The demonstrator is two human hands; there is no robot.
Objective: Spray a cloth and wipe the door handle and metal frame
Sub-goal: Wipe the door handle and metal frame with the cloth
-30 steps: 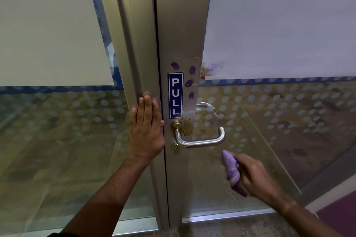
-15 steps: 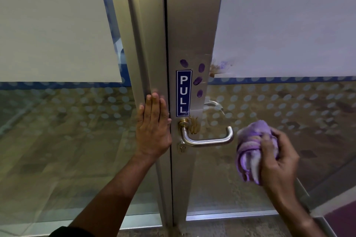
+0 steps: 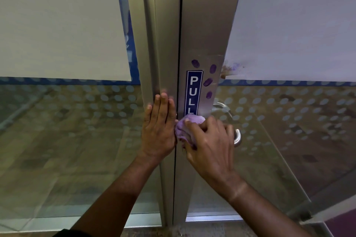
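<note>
Left hand (image 3: 159,127) is flat, fingers straight, on the metal frame (image 3: 165,44), probably to steady the door, while the right hand (image 3: 210,140) bunches the purple cloth (image 3: 185,127) against the handle (image 3: 238,136) base, just below the PULL sticker (image 3: 194,90).

frosted glass panels (image 3: 57,25) with dotted film, blue stripe (image 3: 67,82), wood-look floor (image 3: 57,150) beyond
</note>
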